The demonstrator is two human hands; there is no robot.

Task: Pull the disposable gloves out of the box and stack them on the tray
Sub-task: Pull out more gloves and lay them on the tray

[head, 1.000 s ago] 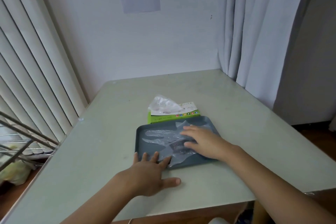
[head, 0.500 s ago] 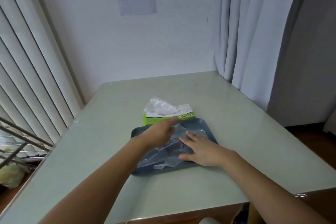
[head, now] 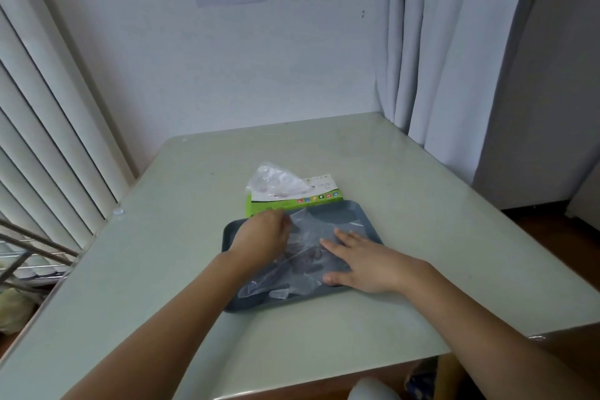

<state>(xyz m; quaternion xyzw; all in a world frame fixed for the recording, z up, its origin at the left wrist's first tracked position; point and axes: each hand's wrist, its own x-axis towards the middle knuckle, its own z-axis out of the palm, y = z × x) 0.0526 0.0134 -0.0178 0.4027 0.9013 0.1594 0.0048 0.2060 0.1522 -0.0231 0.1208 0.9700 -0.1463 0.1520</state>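
My left hand [head: 263,234] curls its fingers on the far edge of the clear gloves [head: 302,273] lying in the grey tray [head: 344,213]. My right hand [head: 360,261] presses them flat, fingers straight and apart. The green box [head: 292,204] touches the tray's far rim.

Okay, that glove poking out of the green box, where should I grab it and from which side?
Pinch the protruding glove low on its bunched tuft, just above the box top, coming from above. It stands upright and loose, so thumb and finger can close around it. A straight upward pull probably suits it.
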